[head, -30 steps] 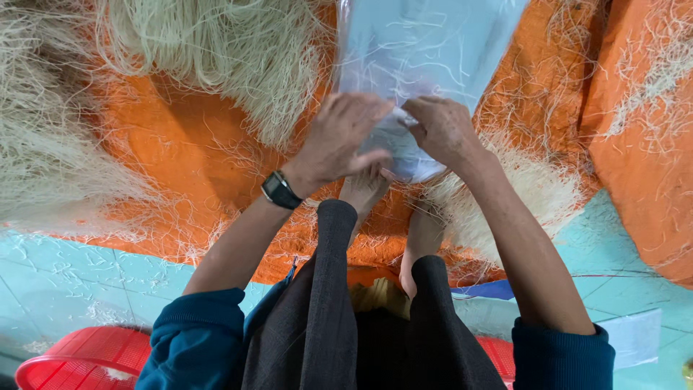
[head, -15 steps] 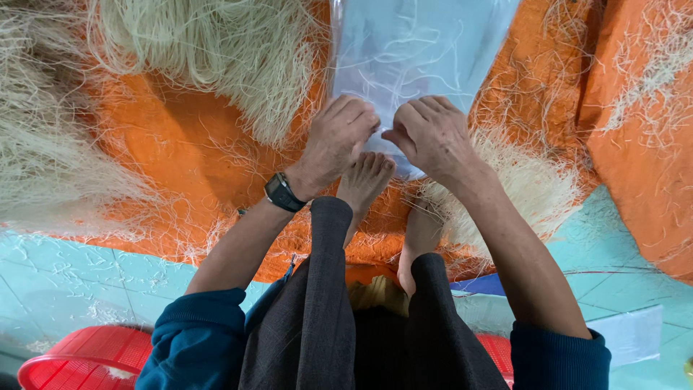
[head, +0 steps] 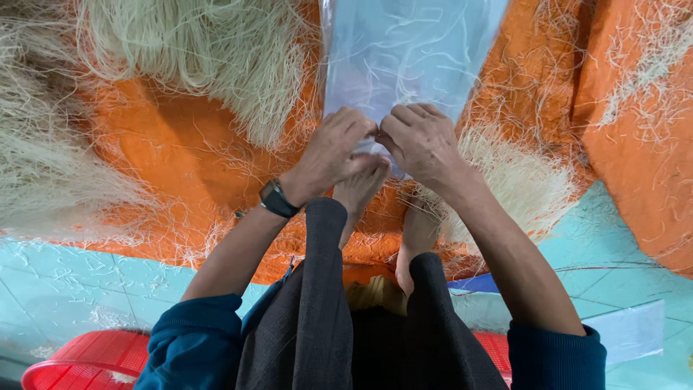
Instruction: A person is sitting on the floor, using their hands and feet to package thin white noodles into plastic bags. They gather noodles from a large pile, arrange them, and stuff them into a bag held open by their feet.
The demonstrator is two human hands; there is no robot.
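Note:
A long clear plastic bag (head: 411, 54) lies on an orange sheet (head: 180, 159), running from the top edge down toward me. Both hands pinch its near end side by side: my left hand (head: 333, 153), with a dark watch at the wrist, and my right hand (head: 420, 143). My bare feet (head: 361, 189) rest just under the hands on the sheet. Pale thin noodle strands stick to the bag's surface.
Heaps of pale dried noodle strands (head: 195, 50) lie on the orange sheet at the left, top and right (head: 520, 180). Turquoise floor tiles (head: 65, 282) border the sheet. A red plastic basket (head: 86, 357) sits at the lower left, a flat clear bag (head: 632, 332) at the lower right.
Both hands have drawn closer together on the bag's near end, fingers curling tighter around it. The bag has shifted slightly.

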